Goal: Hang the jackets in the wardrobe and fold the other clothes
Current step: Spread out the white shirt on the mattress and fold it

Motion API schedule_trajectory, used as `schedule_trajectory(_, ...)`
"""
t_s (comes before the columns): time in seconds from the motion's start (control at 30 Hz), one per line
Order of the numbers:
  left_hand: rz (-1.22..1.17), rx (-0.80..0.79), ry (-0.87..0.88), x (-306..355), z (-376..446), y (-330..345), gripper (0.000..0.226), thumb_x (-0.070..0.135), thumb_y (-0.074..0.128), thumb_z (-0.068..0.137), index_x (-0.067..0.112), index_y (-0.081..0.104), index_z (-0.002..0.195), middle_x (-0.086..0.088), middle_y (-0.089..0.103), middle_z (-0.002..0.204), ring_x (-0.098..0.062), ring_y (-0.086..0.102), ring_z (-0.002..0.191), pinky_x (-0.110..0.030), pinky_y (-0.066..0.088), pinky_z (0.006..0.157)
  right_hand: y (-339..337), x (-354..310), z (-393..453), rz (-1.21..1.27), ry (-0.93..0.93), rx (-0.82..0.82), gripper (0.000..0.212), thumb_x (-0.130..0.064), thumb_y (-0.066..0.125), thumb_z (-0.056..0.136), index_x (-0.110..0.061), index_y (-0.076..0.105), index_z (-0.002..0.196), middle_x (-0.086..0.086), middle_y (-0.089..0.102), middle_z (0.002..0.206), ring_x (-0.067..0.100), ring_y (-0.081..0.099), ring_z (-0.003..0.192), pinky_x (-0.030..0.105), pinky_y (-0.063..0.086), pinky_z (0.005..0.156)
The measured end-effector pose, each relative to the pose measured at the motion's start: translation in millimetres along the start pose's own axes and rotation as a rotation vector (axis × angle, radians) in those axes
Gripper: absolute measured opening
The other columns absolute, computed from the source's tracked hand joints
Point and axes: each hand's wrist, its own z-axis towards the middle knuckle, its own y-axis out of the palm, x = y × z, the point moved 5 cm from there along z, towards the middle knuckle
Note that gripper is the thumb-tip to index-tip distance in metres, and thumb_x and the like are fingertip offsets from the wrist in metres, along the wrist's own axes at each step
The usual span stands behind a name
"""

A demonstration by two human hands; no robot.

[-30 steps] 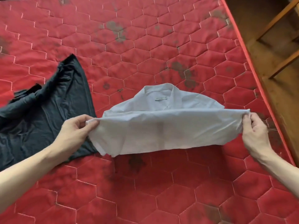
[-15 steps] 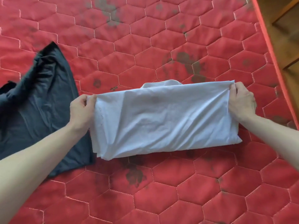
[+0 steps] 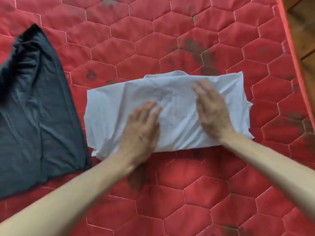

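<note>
- A red quilted mattress (image 3: 170, 193), stitched in hexagons and marked with dark stains, is seen filling nearly the whole view; its piped edge runs down the right side
- A wooden floor (image 3: 305, 31) is glimpsed beyond that edge, at the upper right
- A dark grey garment (image 3: 34, 116) is spread loosely on the left of the mattress, its right edge lying just beside the white shirt; whether the two touch cannot be told
- The white shirt (image 3: 105, 108) is laid flat on the mattress at the centre as a folded, wrinkled rectangle, with a bit of collar showing past its far edge
- Part of the shirt's near half is covered by the two hands and wrists
- The left hand (image 3: 143, 130) is rested palm down on the shirt, fingers straight and close together
- The right hand (image 3: 211, 109) is likewise laid flat on the shirt, fingers extended; both hands are blurred, so any pressure is probably light but is not certain
- Half a second earlier the shirt's far corners were pinched, one in each hand, with the hands wide apart; the corners have since been released and the hands brought in toward the middle
</note>
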Motion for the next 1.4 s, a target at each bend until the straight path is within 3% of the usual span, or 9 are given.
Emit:
schedule_trajectory(0.13, 0.217, -0.216, 0.003, 5, -18, 47, 0.061, 0.037, 0.046, 0.105, 0.015, 0.037, 0.161, -0.01, 0.027, 0.17, -0.03, 0.023, 0.159, -0.055, 0.022, 0.126, 43, -26, -29, -0.202, -0.127, -0.209, 0.052, -0.033, 0.04, 0.109, -0.013, 0.045, 0.157, 0.011, 0.037, 0.166, 0.029, 0.034, 0.155, 0.05, 0.029, 0.124)
schedule_trajectory(0.37, 0.291, -0.192, -0.088, -75, -2, 34, 0.07, 0.051, 0.03, 0.105, 0.018, 0.024, 0.166, -0.008, 0.013, 0.174, -0.029, 0.006, 0.162, -0.048, -0.006, 0.129, 23, 68, -26, -0.309, 0.256, -0.237, 0.068, -0.056, 0.024, 0.106, -0.022, 0.028, 0.165, 0.006, 0.017, 0.174, 0.027, 0.016, 0.161, 0.052, 0.015, 0.128)
schedule_trajectory(0.53, 0.337, -0.146, -0.167, -119, 4, 17, 0.07, 0.055, 0.026, 0.106, 0.026, 0.01, 0.168, -0.003, 0.004, 0.176, -0.022, 0.0, 0.162, -0.048, 0.004, 0.131, 5, 111, -25, -0.281, 0.518, -0.103, 0.064, -0.06, 0.022, 0.109, -0.035, 0.009, 0.167, -0.006, 0.002, 0.176, 0.02, 0.002, 0.162, 0.051, 0.005, 0.13)
schedule_trajectory(0.73, 0.314, -0.149, -0.187, -120, 7, 15, 0.068, 0.054, 0.028, 0.107, 0.025, 0.013, 0.167, -0.006, 0.012, 0.175, -0.023, 0.006, 0.162, -0.042, 0.004, 0.131, 2, 113, -25, -0.244, 0.528, -0.148, 0.063, -0.062, 0.018, 0.109, -0.041, 0.0, 0.166, -0.011, -0.005, 0.175, 0.017, -0.004, 0.162, 0.048, 0.0, 0.13)
schedule_trajectory(0.87, 0.34, -0.141, -0.179, -121, -19, 2, 0.065, 0.046, 0.031, 0.108, 0.02, 0.019, 0.166, -0.009, 0.017, 0.174, -0.026, 0.011, 0.161, -0.049, 0.009, 0.131, -7, 122, -52, -0.24, 0.603, -0.172, 0.069, -0.066, 0.011, 0.105, -0.037, 0.003, 0.167, -0.007, -0.002, 0.176, 0.014, -0.005, 0.161, 0.048, 0.001, 0.13)
schedule_trajectory(1.07, 0.333, -0.223, -0.342, -141, -53, -4, 0.07, 0.055, 0.018, 0.106, 0.023, 0.007, 0.168, -0.012, 0.003, 0.175, -0.027, -0.003, 0.162, -0.052, 0.007, 0.13, -16, 122, -88, -0.22, 0.687, -0.212, 0.082, -0.067, 0.014, 0.101, -0.022, -0.004, 0.167, -0.002, -0.006, 0.176, 0.015, -0.008, 0.161, 0.047, -0.001, 0.129)
schedule_trajectory(1.17, 0.398, -0.236, -0.333, -129, -50, -9, 0.072, 0.054, 0.022, 0.105, 0.018, 0.015, 0.167, -0.017, 0.009, 0.174, -0.031, 0.003, 0.162, -0.054, 0.006, 0.13, -17, 115, -95, -0.104, 0.788, -0.158, 0.082, -0.058, 0.037, 0.106, -0.017, 0.002, 0.168, 0.002, 0.002, 0.176, 0.02, -0.002, 0.162, 0.047, 0.003, 0.131)
schedule_trajectory(1.27, 0.415, -0.194, -0.243, -105, -59, -13, 0.07, 0.049, 0.028, 0.106, 0.015, 0.021, 0.166, -0.015, 0.013, 0.173, -0.032, 0.008, 0.161, -0.055, 0.009, 0.13, -22, 101, -96, 0.266, 0.84, 0.09, 0.069, -0.032, 0.067, 0.098, -0.022, 0.033, 0.157, 0.004, 0.042, 0.16, 0.028, 0.036, 0.15, 0.05, 0.028, 0.125)
schedule_trajectory(1.4, 0.308, -0.211, -0.135, -53, -79, 3, 0.066, 0.044, 0.033, 0.107, 0.019, 0.022, 0.166, -0.008, 0.014, 0.174, -0.028, 0.008, 0.162, -0.054, 0.014, 0.129, -30, 93, -104, 0.266, 1.067, 0.282, 0.08, -0.036, 0.085, 0.08, -0.017, 0.047, 0.147, 0.005, 0.06, 0.136, 0.029, 0.057, 0.127, 0.047, 0.043, 0.112)
